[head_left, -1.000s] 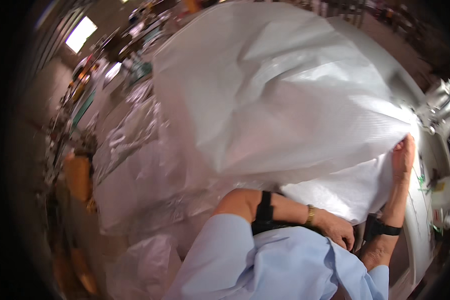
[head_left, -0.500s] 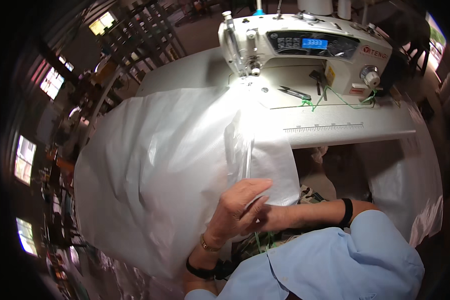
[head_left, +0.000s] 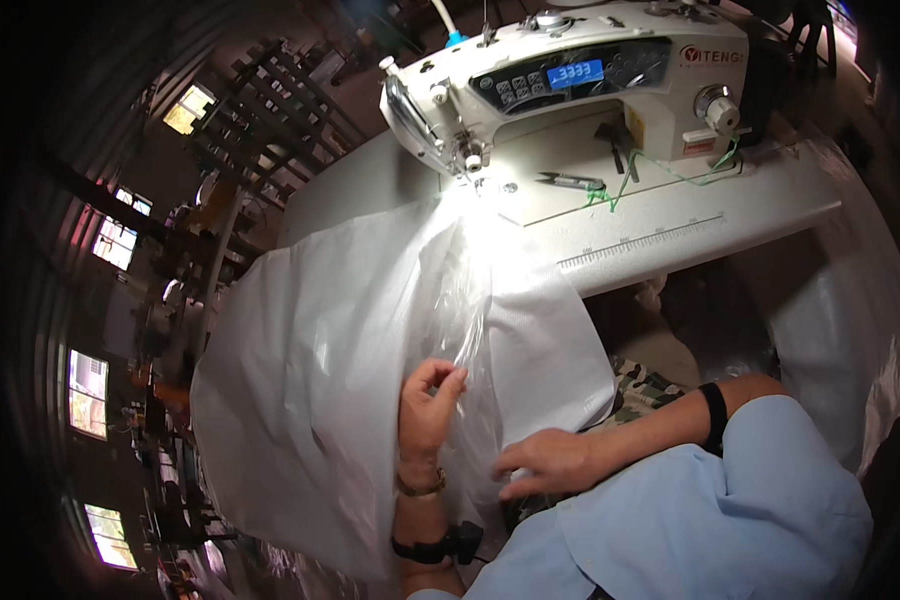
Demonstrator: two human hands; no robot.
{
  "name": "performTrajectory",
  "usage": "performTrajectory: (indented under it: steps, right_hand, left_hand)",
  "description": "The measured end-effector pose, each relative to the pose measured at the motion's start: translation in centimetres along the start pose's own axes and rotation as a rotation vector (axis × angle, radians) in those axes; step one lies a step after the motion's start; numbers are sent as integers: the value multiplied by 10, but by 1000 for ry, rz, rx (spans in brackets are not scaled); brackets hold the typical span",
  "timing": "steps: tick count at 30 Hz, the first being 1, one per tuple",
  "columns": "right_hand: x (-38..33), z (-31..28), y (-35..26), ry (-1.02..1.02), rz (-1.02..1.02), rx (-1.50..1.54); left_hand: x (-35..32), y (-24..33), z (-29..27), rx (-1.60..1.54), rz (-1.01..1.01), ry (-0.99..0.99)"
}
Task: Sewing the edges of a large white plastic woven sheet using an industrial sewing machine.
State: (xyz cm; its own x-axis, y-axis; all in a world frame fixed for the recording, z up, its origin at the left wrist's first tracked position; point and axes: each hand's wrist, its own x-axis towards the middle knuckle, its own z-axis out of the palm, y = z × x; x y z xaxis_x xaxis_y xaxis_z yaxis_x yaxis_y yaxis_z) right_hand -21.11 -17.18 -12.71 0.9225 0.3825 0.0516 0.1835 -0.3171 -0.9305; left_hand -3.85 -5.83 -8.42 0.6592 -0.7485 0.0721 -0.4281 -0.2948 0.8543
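At a sewing machine, the left hand apparently pinches clear film, the right hand holding nothing, fingers parted; aligning seems underway, steady feeding likely next.

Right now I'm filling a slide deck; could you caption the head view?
Left hand and right hand at white sheeting leading up toward a brightly lit sewing machine.

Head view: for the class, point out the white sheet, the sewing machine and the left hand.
White sheet (head_left: 295, 370): head view, its broad left part.
Sewing machine (head_left: 570, 76): head view, its control panel.
Left hand (head_left: 426, 418): head view, middle of the hand.
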Motion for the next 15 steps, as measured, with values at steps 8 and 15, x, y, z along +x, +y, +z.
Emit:
performTrajectory:
  steps: [8,15]
  right_hand:
    - [10,-47,33,718,120,805]
    - [5,-46,60,713,21,1093]
  left_hand:
    - [-5,23,16,-334,-121,-230]
    - [-3,30,58,-109,390,-109]
